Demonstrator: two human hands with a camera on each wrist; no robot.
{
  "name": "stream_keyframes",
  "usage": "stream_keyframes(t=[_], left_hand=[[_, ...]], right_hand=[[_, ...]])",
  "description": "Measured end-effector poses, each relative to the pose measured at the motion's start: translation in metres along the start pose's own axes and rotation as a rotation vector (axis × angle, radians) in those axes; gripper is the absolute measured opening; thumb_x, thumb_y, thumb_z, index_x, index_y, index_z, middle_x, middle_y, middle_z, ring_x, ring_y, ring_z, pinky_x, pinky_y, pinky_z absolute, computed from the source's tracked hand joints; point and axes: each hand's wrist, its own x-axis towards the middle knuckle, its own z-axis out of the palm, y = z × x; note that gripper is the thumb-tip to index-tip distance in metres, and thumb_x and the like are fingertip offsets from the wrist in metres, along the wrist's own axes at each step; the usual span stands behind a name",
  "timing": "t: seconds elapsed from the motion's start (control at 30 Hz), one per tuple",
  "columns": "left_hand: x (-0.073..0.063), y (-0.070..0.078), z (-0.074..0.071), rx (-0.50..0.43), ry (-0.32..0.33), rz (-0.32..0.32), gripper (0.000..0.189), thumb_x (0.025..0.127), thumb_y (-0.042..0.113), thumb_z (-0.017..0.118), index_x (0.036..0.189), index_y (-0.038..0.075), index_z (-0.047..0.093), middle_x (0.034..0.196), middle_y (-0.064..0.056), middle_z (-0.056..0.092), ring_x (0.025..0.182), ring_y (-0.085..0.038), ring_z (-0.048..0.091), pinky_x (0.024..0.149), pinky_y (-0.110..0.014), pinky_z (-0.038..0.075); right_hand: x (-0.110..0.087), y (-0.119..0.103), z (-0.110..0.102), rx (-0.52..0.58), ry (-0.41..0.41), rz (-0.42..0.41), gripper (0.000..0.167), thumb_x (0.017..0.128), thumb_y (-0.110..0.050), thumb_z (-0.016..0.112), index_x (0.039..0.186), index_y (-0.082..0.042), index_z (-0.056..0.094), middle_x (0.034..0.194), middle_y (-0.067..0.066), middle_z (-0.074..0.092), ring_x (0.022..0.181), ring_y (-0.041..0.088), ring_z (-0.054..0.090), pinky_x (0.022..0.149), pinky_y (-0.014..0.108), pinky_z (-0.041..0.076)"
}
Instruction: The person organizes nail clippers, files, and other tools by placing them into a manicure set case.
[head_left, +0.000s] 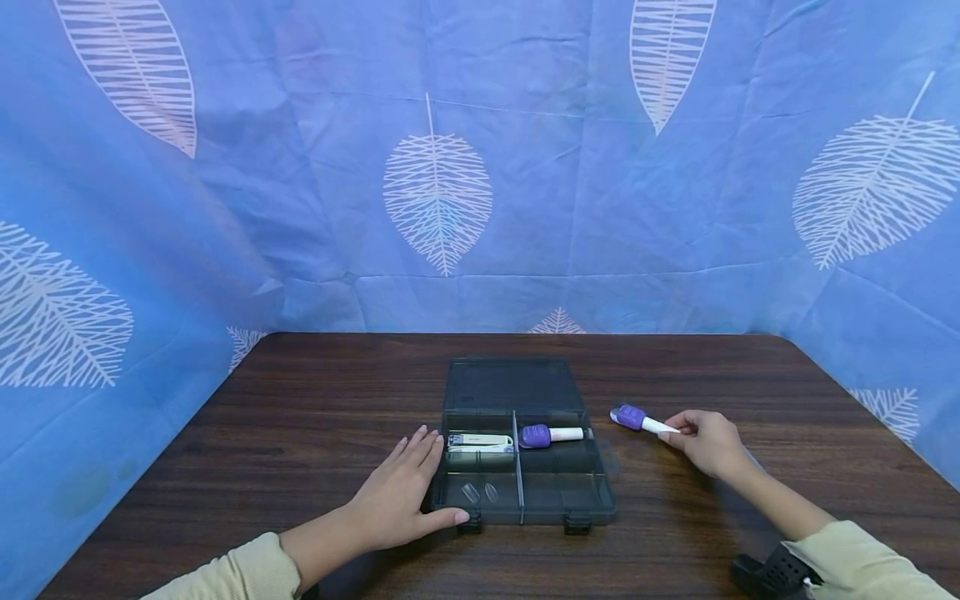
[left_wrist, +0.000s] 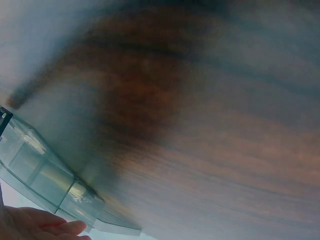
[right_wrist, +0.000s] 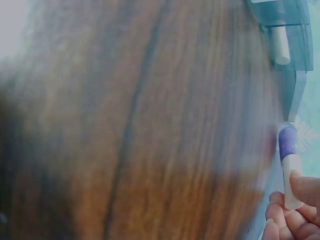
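Observation:
My right hand (head_left: 708, 443) pinches the white cap of a purple nail polish bottle (head_left: 632, 417) to the right of the box. In the right wrist view, thumb and fingers close on that cap, with the purple bottle end (right_wrist: 287, 143) pointing away. My left hand (head_left: 401, 492) rests along the left side of a dark see-through compartment box (head_left: 566, 498), fingers extended, thumb at the front left corner. Another purple nail polish bottle (head_left: 536, 436) lies in its back right compartment. A white nail clipper (head_left: 480, 443) lies in the back left one.
Small clear pieces (head_left: 471, 492) lie in the box's front left compartment. The box's lid (head_left: 510, 385) is folded open toward the back. Everything stands on a dark wooden table (head_left: 315, 417), with a blue leaf-print cloth (head_left: 540, 192) hanging behind it and at the sides.

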Motion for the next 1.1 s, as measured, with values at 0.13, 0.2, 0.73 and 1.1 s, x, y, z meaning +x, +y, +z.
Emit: stream_keyframes(t=[0.13,0.2,0.73,1.1], left_hand=[[0.0,0.0,0.0,0.001,0.003,0.001,0.093,0.083,0.068,0.046,0.14,-0.005,0.035,0.147,-0.021,0.034,0.139,-0.034,0.026,0.11,-0.051,0.028],[0.0,0.001,0.0,0.002,0.002,-0.001,0.093,0.083,0.068,0.047,0.14,-0.005,0.035,0.147,-0.021,0.034,0.139,-0.034,0.026,0.11,-0.051,0.028],[-0.001,0.001,0.0,-0.012,-0.002,-0.008,0.092,0.083,0.067,0.047,0.141,-0.004,0.034,0.147,-0.021,0.033,0.14,-0.034,0.025,0.111,-0.05,0.027],[0.0,0.001,0.001,0.0,-0.002,-0.01,0.092,0.083,0.068,0.045,0.141,-0.003,0.035,0.147,-0.02,0.033,0.14,-0.034,0.026,0.111,-0.05,0.027]], right_hand=[[0.0,0.0,-0.001,0.013,-0.003,0.022,0.02,0.086,-0.012,0.063,0.093,0.006,0.065,0.077,0.009,0.065,0.063,0.013,0.05,0.052,0.023,0.037],[-0.001,-0.001,0.0,0.017,0.009,0.028,0.021,0.086,-0.013,0.063,0.094,0.006,0.066,0.077,0.009,0.065,0.062,0.012,0.049,0.052,0.023,0.037],[-0.008,-0.01,0.0,0.189,0.051,0.093,0.026,0.091,-0.017,0.058,0.101,0.007,0.064,0.074,0.006,0.06,0.055,0.007,0.04,0.046,0.022,0.035],[-0.011,-0.024,-0.003,0.277,0.069,0.116,0.032,0.092,-0.022,0.059,0.107,0.006,0.063,0.081,0.007,0.064,0.058,0.004,0.042,0.049,0.022,0.037]])
